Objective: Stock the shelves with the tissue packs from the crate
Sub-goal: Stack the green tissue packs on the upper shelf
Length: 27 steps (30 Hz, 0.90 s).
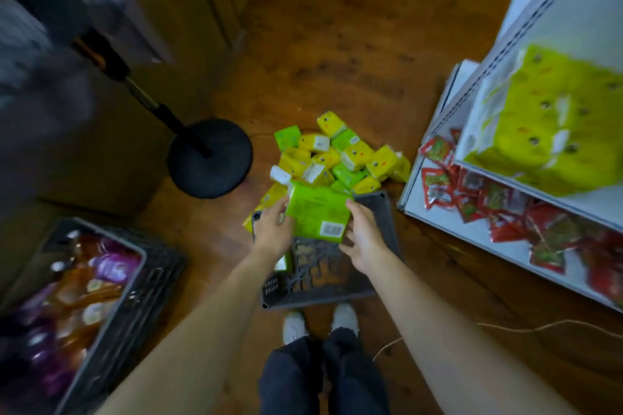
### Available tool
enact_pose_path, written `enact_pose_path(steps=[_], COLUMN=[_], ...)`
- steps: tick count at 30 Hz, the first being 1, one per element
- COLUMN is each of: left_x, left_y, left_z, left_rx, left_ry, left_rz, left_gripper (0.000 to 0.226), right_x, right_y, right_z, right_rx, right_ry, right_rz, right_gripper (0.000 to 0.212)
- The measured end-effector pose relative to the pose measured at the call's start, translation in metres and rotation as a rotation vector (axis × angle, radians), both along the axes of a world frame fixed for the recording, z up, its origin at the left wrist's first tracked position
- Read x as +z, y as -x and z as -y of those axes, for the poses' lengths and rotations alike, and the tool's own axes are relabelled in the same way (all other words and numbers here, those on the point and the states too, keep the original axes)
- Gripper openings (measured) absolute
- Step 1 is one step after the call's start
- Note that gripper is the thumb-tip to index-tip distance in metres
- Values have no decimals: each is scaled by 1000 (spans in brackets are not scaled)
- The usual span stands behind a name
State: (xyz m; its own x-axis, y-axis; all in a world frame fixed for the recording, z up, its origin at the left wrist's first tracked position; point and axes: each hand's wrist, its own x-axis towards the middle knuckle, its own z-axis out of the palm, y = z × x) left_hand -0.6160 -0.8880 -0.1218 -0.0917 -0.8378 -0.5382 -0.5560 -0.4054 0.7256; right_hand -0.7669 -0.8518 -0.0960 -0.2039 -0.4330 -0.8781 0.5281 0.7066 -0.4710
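A dark grey crate (pixel 340 290) stands on the wooden floor in front of my feet. Over it I hold a green tissue pack (pixel 318 210) with a barcode, my left hand (pixel 273 229) gripping its left side and my right hand (pixel 365 239) its right side. Beyond the crate lies a heap of several yellow and green tissue packs (pixel 347 155) on the floor. A big yellow bundle of tissue packs (pixel 553 121) sits on the white shelf (pixel 505 175) at the right. Another green pack (pixel 283 263) shows inside the crate under my left wrist.
Red snack packets (pixel 499 199) cover the lower shelf at the right. A second crate (pixel 141 283) with purple and orange packets stands at the left. A black stand with a round base (pixel 210 157) is left of the heap. A thin cord (pixel 526 327) lies on the floor.
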Motion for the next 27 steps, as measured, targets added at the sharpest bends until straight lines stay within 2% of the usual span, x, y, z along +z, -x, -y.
enact_pose_path(steps=[3,5,8,11,14,19,27], left_x=[82,118,162,208,250,276,318], left_y=[12,17,19,23,26,37,86], left_z=[-5,-2,2,4,5,5,-8], left_rx=[127,192,203,249,226,153,77], left_ry=[-37,-65,-121,-115,-46,128,284], left_rz=[-220,-291,-360,-462,-468,-496,-584], left_gripper=[33,29,19,34,39,27,39], right_x=[69,108,157,199,232,264,300], right_y=[12,18,19,18,23,28,54], right_z=[1,2,0,-6,-10,-19,-30], right_rx=[7,19,46,51,42,8,29], right_ry=[79,134,224,330,429,488,671], right_rz=[-56,-103,-209,-337,-428,-405,-713], right_gripper=[32,41,39,61,56,56,52])
